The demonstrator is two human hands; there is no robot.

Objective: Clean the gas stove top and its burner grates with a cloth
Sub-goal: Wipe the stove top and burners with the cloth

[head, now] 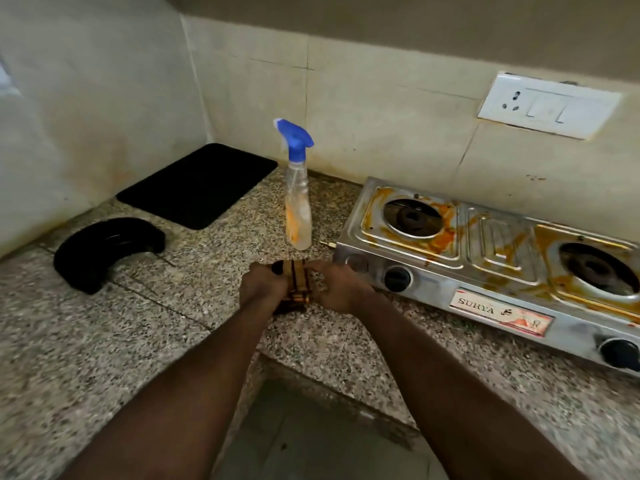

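Note:
A steel two-burner gas stove (pixel 491 258) stands at the right on the granite counter, its top smeared with orange stains. No grates sit on its burners. A folded brown striped cloth (pixel 296 285) lies on the counter just left of the stove. My left hand (pixel 263 285) grips its left side and my right hand (pixel 337 287) grips its right side. A clear spray bottle (pixel 298 202) with a blue trigger head stands just behind the cloth.
A black mat (pixel 197 183) lies in the back corner. A curved black object (pixel 107 247) rests on the counter at the left. A wall socket and switches (pixel 549 105) sit above the stove. The counter edge drops to the floor (pixel 311 438) between my arms.

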